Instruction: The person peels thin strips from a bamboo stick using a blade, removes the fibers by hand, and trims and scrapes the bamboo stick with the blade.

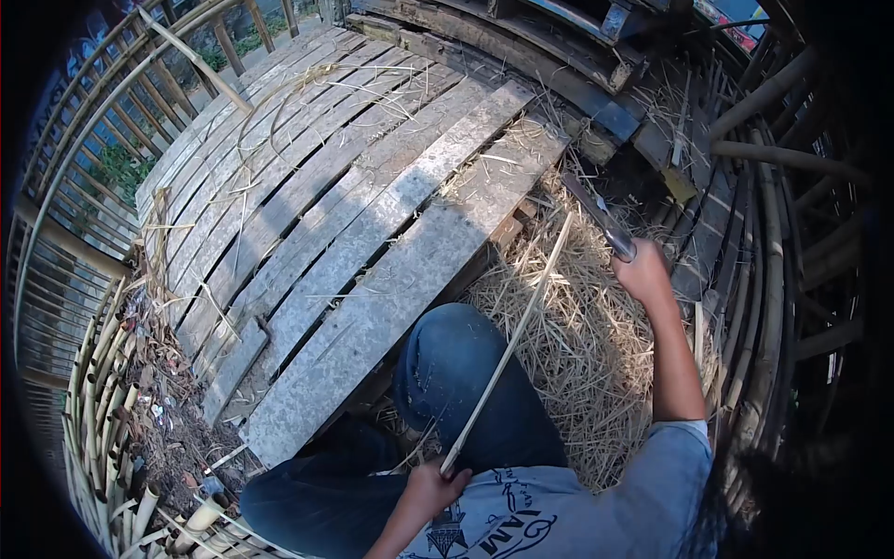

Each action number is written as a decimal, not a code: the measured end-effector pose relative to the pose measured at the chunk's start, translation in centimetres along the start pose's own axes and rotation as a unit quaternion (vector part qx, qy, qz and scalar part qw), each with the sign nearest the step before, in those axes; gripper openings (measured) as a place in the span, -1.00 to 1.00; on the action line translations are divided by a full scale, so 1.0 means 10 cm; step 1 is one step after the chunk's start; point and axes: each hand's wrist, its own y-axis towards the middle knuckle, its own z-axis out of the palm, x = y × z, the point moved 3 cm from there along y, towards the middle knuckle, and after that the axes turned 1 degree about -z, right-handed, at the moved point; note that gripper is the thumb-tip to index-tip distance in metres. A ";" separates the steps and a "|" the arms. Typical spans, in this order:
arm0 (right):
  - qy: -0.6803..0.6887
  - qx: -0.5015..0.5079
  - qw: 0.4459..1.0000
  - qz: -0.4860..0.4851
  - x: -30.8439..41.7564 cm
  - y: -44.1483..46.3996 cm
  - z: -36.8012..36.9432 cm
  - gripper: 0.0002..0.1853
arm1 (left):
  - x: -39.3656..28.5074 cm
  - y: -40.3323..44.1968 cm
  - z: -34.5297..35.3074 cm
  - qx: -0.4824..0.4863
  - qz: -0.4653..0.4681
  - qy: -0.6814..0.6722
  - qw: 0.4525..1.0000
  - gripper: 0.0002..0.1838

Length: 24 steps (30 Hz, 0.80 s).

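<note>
Apparently much shaving is done. At far left, bamboo pieces [91, 396] crowd the edge; low in the middle, the left hand [434, 489] is closed around the lower end of a slim strip [505, 349], slanting up past the knee [452, 359]. Rightward lie heaped shavings [587, 363], then a knife [601, 219], clear of the strip, clasped by the right hand [643, 270]. Any trimming left on this strip I can't tell.

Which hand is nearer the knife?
Right. The right hand grips the knife by its handle; the left hand is farther away, lower in view, holding the bamboo strip.
</note>
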 end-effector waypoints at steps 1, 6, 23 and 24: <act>-0.007 0.022 0.999 -0.039 0.15 -0.27 0.05 -0.80 | -0.08 0.04 -0.01 0.017 -0.030 -0.001 0.999 -0.64; -0.033 0.209 0.959 -0.188 0.52 -0.92 0.59 -0.83 | -0.14 0.18 0.01 0.010 -0.005 0.009 1.000 -0.62; -0.051 0.152 0.962 -0.221 0.32 -0.66 0.90 -0.83 | -0.21 0.04 -0.09 -0.034 -0.045 0.040 0.998 -0.76; -0.067 0.111 0.969 -0.209 0.26 -0.45 0.89 -0.80 | -0.21 0.03 -0.10 -0.041 -0.057 0.017 0.997 -0.76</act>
